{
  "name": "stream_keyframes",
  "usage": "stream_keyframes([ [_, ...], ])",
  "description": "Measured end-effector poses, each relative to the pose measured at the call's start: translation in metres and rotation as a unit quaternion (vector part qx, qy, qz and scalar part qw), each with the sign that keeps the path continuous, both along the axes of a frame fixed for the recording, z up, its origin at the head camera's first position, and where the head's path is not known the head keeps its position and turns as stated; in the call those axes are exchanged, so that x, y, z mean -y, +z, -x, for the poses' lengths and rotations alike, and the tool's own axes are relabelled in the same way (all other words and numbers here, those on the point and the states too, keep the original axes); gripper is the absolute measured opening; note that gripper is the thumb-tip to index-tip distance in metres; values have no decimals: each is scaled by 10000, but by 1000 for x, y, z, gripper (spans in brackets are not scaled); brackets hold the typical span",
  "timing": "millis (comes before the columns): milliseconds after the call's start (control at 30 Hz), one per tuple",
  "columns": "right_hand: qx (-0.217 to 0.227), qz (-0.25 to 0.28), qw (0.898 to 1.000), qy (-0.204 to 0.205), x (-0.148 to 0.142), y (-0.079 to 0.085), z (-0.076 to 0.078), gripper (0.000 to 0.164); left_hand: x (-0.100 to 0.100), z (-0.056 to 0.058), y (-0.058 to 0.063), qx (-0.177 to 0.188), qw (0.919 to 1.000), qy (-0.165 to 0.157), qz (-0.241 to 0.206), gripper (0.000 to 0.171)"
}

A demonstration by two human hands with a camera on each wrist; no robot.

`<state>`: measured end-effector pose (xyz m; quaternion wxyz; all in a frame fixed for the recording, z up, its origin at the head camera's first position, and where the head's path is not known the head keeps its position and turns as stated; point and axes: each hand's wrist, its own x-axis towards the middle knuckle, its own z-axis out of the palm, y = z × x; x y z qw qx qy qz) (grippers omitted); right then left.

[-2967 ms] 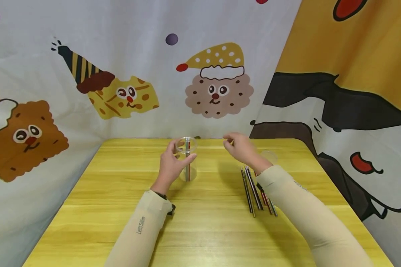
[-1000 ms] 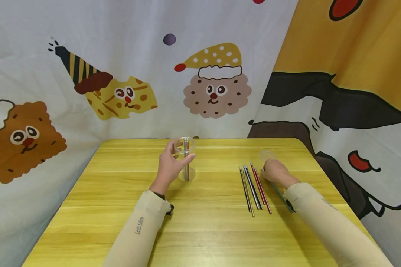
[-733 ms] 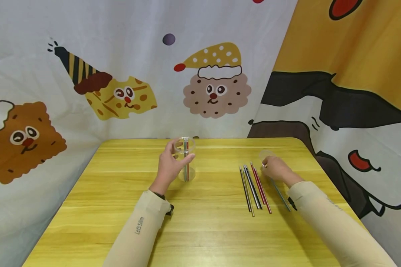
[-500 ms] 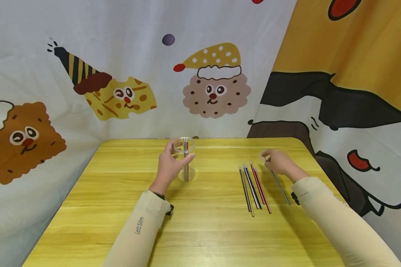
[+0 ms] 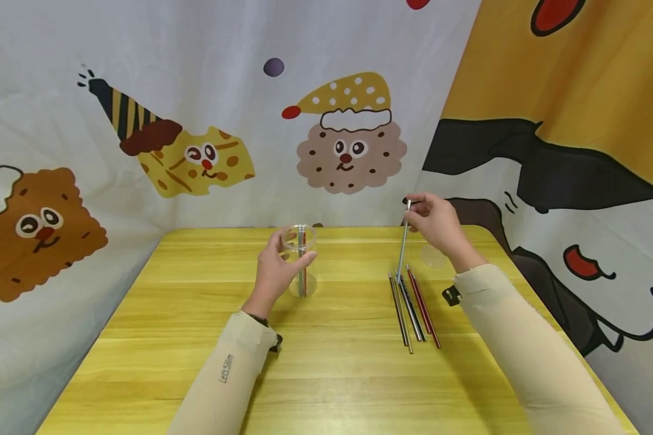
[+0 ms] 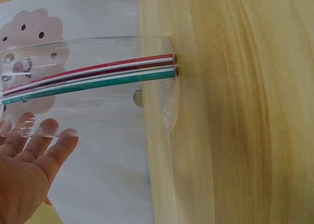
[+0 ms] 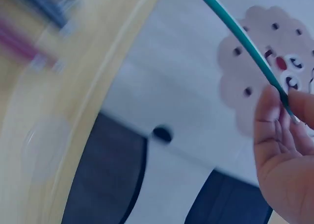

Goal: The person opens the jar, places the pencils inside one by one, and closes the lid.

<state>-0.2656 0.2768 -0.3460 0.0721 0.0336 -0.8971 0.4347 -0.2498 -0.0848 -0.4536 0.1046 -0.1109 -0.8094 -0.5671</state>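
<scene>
My left hand (image 5: 274,272) grips a clear plastic jar (image 5: 310,286) near its top, thumb on the right side. The jar stands upright on the table, with red, silver and green pencils (image 6: 98,83) leaning inside, as the left wrist view shows. My right hand (image 5: 441,226) pinches a green pencil (image 5: 402,251) near its silver upper end, between thumb and fingers. That pencil slants down in the air, its lower end overlapping the pencils on the table in the head view. In the right wrist view its far end runs out of frame.
Several pencils lie on the wooden table (image 5: 337,362) right of centre: black and gold ones (image 5: 398,314), dark ones (image 5: 412,308) and red ones (image 5: 424,308). Behind them lies a clear round lid (image 5: 432,256). A printed cloth (image 5: 223,205) hangs along the table's back edge.
My right hand has picked the green pencil up from the table's right side and carried it up and left over the other pencils. My left hand and the jar stay in place.
</scene>
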Motion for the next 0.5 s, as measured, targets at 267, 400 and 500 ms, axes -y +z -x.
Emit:
stream_keyframes([
  [267, -1113, 2347, 9655, -163, 56, 26, 13, 39, 0, 1, 0, -56, 10000, 15, 76, 80],
  [400, -1515, 3750, 9145, -60, 78, 40, 18, 36, 0, 1, 0, -43, 9999, 10, 95, 81],
  [500, -1620, 4215, 8922, 74, 93, 47, 20, 33, 0, 1, 0, -30, 10000, -7, 53, 83],
])
